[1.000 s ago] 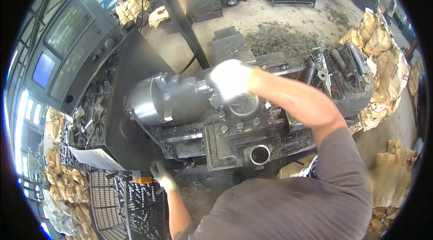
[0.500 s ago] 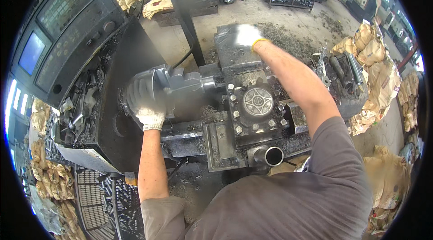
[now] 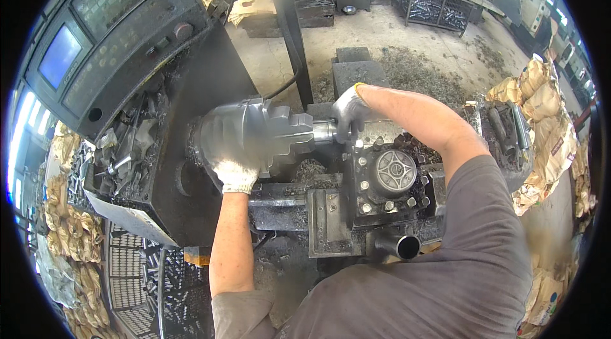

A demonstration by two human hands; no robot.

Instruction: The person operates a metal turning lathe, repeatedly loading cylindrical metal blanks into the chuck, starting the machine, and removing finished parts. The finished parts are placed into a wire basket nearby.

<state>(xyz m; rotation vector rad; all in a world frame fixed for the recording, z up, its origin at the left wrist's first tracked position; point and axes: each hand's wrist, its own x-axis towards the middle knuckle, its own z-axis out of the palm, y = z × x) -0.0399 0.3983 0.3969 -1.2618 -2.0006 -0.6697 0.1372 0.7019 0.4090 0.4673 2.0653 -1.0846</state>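
My left hand (image 3: 234, 154), in a white knitted glove, lies over the side of the large round lathe chuck (image 3: 213, 126). Its fingers are spread along the curved metal, somewhat blurred. Stepped jaws (image 3: 289, 132) jut from the chuck toward the right. Between them sits a shiny metal cylinder (image 3: 324, 131), its right end sticking out. Gloved too, my right hand (image 3: 350, 113) reaches over from the far side, its fingers curled down at that free end. Just right of this hand stands the bolted tool turret (image 3: 393, 172) with a round star-patterned cap.
A control panel (image 3: 60, 59) with a lit screen rises at the left. Metal scraps and tools fill a ledge (image 3: 130, 148) beneath it. A mesh bin (image 3: 130, 275) of metal parts stands lower left; another bin (image 3: 433, 8) is far off. Brown paper sacks (image 3: 541, 129) line the right.
My right hand has come from the dark block at the far side down to the metal cylinder's end. My left hand remains on the chuck. The whole view has shifted.
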